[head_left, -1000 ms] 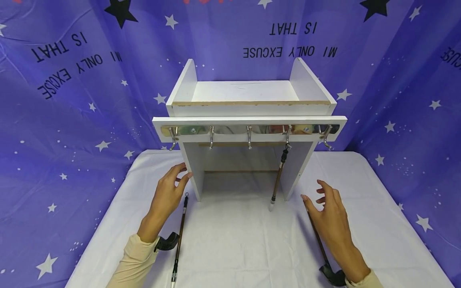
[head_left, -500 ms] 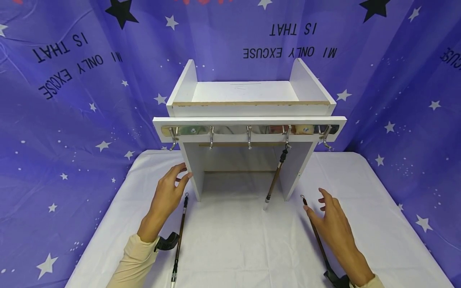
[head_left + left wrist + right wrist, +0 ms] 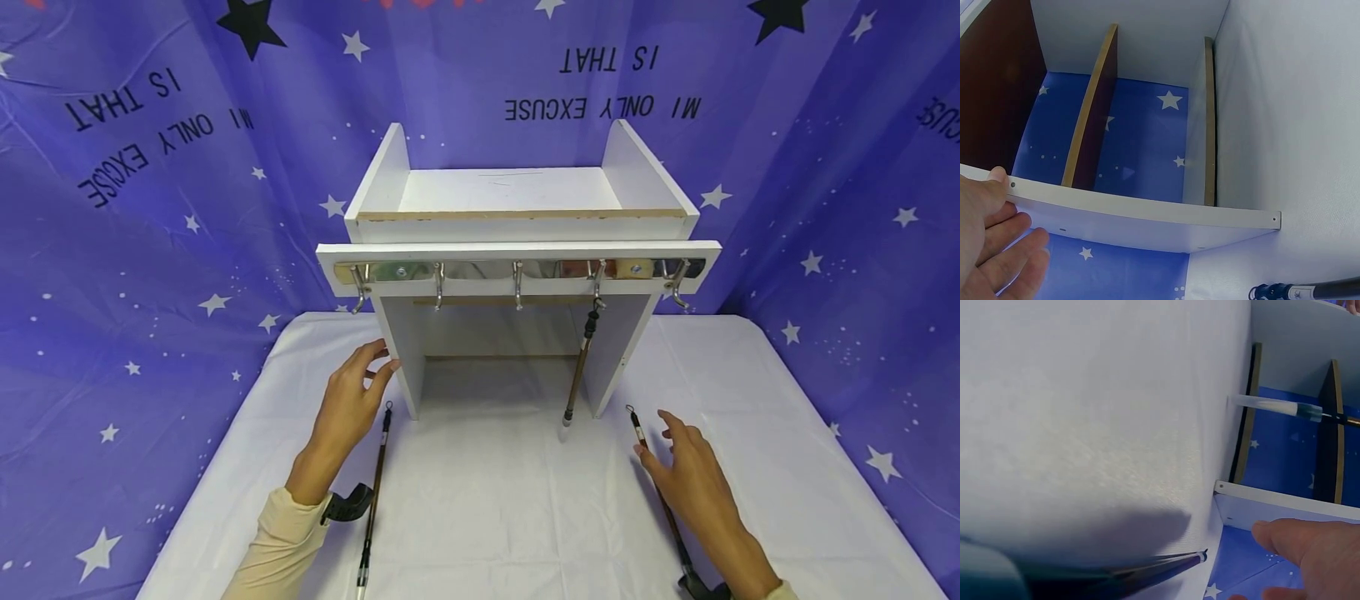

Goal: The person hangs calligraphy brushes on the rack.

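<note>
A white wooden shelf [image 3: 525, 229] stands at the back, with a metal hook rail [image 3: 480, 271] across its front. One writing brush [image 3: 580, 367] hangs by its loop from the second hook from the right, white bristles down. My left hand [image 3: 348, 398] touches the shelf's left side panel [image 3: 1147, 206], its thumb at the front edge and fingers loosely bent. My right hand [image 3: 693, 483] hovers with relaxed fingers over a second brush [image 3: 670, 512]; it holds nothing. Whether the thumb touches that brush is hard to tell. A third brush [image 3: 377, 492] lies beside my left forearm.
White cloth [image 3: 487, 517] covers the table beneath the shelf. A purple curtain with stars [image 3: 187, 250] hangs behind and on both sides. Black wrist cameras [image 3: 348, 504] sit on my wrists. The other hooks [image 3: 518, 287] hold nothing.
My right hand has drawn back toward me along the brush, leaving its loop uncovered. The hanging brush has swung left and back again. My left hand stays in place.
</note>
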`<control>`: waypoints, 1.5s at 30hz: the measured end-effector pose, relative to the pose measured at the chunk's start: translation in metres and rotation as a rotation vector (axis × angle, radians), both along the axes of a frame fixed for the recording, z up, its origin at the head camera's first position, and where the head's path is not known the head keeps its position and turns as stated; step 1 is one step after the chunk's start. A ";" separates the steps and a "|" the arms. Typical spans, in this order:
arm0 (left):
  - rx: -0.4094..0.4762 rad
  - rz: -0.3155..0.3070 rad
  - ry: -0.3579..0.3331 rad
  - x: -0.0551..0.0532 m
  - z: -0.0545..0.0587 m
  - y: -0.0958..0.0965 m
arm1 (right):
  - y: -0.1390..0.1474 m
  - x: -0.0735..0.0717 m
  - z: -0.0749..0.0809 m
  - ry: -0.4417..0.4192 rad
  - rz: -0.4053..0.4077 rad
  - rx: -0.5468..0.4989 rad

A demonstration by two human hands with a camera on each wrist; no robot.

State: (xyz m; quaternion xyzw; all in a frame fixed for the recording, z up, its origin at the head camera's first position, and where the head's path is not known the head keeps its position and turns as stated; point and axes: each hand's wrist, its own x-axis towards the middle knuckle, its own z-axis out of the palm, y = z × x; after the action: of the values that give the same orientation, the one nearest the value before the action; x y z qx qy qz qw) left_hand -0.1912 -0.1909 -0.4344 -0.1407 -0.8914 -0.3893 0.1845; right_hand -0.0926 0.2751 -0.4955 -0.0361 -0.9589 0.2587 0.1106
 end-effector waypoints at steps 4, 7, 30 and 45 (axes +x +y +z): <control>-0.004 0.000 -0.006 0.001 0.000 -0.001 | -0.001 0.003 -0.004 0.003 0.005 0.002; -0.006 0.000 -0.009 0.001 0.000 -0.001 | -0.001 0.005 -0.007 0.014 0.008 0.017; -0.003 -0.009 -0.012 0.002 0.003 0.000 | 0.003 0.008 -0.013 -0.217 0.045 -0.027; -0.001 -0.011 0.003 0.001 0.002 0.001 | 0.006 0.009 -0.017 -0.193 0.064 0.008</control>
State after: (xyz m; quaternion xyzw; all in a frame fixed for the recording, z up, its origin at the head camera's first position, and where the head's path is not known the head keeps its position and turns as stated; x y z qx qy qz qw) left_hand -0.1898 -0.1902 -0.4324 -0.1464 -0.8906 -0.3897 0.1834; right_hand -0.0833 0.2806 -0.5126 -0.0296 -0.9668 0.2536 0.0096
